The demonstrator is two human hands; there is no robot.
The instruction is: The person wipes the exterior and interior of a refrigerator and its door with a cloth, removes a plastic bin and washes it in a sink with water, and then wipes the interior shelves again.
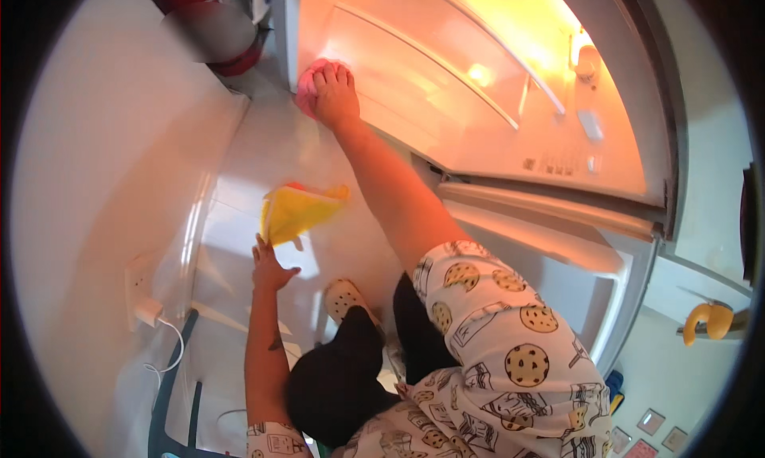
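My right hand (337,96) presses a crumpled pink cloth (306,90) against the front left edge of a lit refrigerator compartment (412,81). Its fingers are spread over the cloth, which is partly hidden under them. Lower and to the left, my left hand (272,271) has a corner of a yellow cloth (302,210) at its fingertips, with the thumb held apart. That cloth hangs out over the floor, slightly blurred, and shows some red along its far edge. Clear shelves or panels with white trim (430,60) cross the compartment's inside.
An open refrigerator door (642,278) stands at the right. A white wall (119,147) with a plugged-in charger (147,310) and cable bounds the left. A dark chair frame (170,380) is at lower left, a red and grey container (221,33) at upper left.
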